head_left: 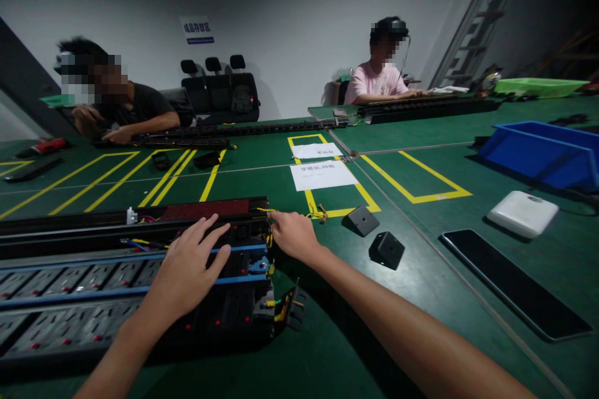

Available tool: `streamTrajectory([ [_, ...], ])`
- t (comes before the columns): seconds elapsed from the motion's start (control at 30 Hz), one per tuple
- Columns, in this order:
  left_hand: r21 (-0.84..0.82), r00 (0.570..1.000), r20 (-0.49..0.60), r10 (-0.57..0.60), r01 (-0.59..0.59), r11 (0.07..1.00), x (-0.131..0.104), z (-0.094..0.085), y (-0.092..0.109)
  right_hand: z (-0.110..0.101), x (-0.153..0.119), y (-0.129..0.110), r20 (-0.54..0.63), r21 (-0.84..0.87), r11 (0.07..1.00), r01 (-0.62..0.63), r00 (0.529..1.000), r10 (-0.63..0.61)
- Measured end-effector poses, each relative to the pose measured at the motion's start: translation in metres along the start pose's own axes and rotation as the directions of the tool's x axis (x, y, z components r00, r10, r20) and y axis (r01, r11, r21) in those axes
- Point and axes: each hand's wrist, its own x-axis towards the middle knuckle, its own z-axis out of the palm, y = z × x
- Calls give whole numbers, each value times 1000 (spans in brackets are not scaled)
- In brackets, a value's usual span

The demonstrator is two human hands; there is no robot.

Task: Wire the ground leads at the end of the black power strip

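Note:
Several long black power strips (121, 271) with rows of sockets and red dots lie side by side at the left, one with blue edges. My left hand (191, 262) rests over them with its fingers spread, holding nothing. At the right end of the far strips, my right hand (292, 234) has its fingers curled in beside a yellow-green wire (266, 209); what lies between the fingertips is hidden. Just beyond this hand are loose wire ends (321, 214). A black end piece with wires (292, 308) hangs at the near strip's end.
Two black brackets (360, 221) (387, 250) lie right of my right hand. Further right are a phone (515, 283), a white case (523, 214) and a blue bin (543, 153). Paper labels (322, 176) lie ahead. Two people (145, 106) (377, 78) sit across the green table (407, 287).

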Motion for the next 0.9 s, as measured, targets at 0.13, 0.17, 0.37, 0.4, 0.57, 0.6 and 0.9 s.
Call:
streamTrajectory([
  [0.13,-4,1000,-9,1,-1,1000,0,1,-1,1,-2,1,-19,46,999,-26,999,27],
  [0.17,-4,1000,-9,4,-5,1000,1,1,-1,1,-2,1,-25,55,998,-28,999,30],
  [0.37,7,1000,5,6,-6,1000,1,1,-1,2,-2,2,-32,44,999,-6,999,8],
  [0.4,7,1000,7,6,-6,1000,1,1,-1,2,-2,2,-28,42,999,-5,1000,6],
  [0.57,3,1000,-11,26,-26,1000,1,1,-2,2,-2,1,-3,35,999,-10,1000,10],
  [0.6,3,1000,-11,24,-24,1000,1,1,-2,3,-2,1,-8,38,999,-9,1000,9],
  [0.9,7,1000,-1,-1,1,1000,1,0,0,5,-2,2,-53,49,999,12,999,-9],
])
